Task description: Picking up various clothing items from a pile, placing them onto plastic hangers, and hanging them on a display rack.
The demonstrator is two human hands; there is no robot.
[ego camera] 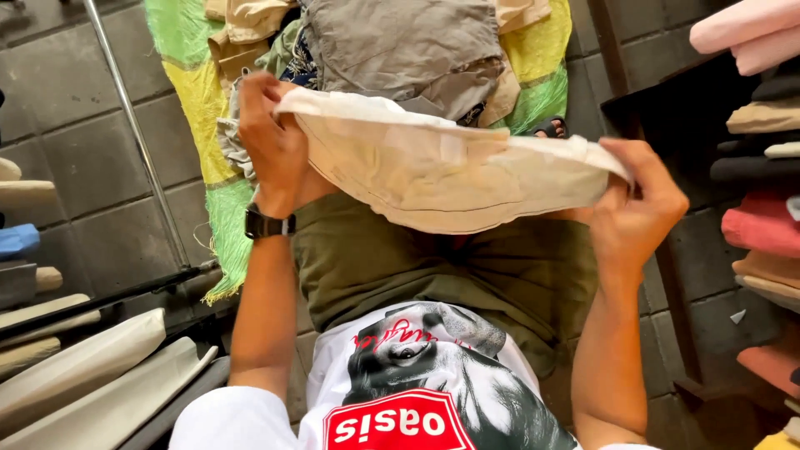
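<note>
Over on the far left, cream and beige folded garments [79, 367] are lying in stacks on a rack, and a thin metal rail [133, 133] is running down across the grey tiled floor [75, 125]. Moving in, the left hand [271, 146], a black watch [268, 224] strapped at its wrist, is closing tight around the left end of a cream-coloured garment [433, 179], fingers curling over the fabric edge. That garment is stretching flat between both hands, hanging just above the person's olive-green trousers [433, 267] and in front of a heap of grey and tan clothes [400, 46] piled on a green and yellow woven sack [196, 100]. Now the right hand [637, 204] is pinching the garment's other end, thumb on top, fingers tucked beneath the cloth. Past it, at the far right, shelves are holding more folded clothes [762, 221] in pink, red, tan and dark shades
</note>
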